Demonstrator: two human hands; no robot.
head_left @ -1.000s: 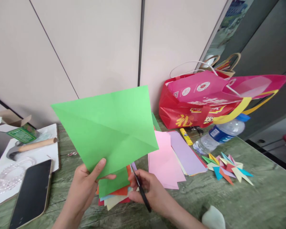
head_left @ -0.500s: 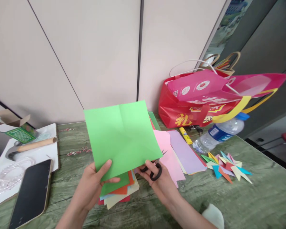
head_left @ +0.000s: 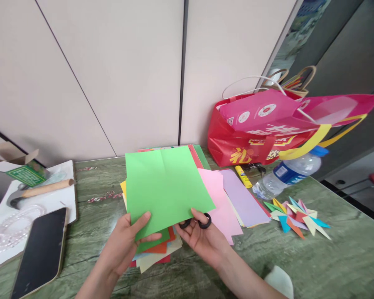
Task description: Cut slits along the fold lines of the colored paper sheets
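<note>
While the left hand [head_left: 123,238] pinches the near left corner of the big green sheet [head_left: 168,187], with its thumb on top and fingers under it, the right hand [head_left: 205,238] holds the same sheet by its near edge, close to the right corner. The right hand also has the scissors [head_left: 209,220] in it, with the black finger loops showing by the thumb. The blades are hidden, so I cannot tell if they are open or shut. The green sheet is up in front of the person, over the table [head_left: 339,253], and it has a soft fold line near its top. Under it lies a messy pile of colored paper [head_left: 157,255], with green, orange, blue, cream and red bits poking out. Just right of it are pink paper [head_left: 226,216] and purple paper [head_left: 244,199]. Behind those are a yellow tube [head_left: 243,177] and a big red bag [head_left: 220,143]. A clear bottle [head_left: 283,174] with a blue cap leans over near the bag, and pointy folded paper shapes [head_left: 299,216] lie in front of it. Far over on the left are a black phone [head_left: 40,253], a hammer [head_left: 48,189], shiny beads [head_left: 11,232] and an open box [head_left: 28,173]
</note>
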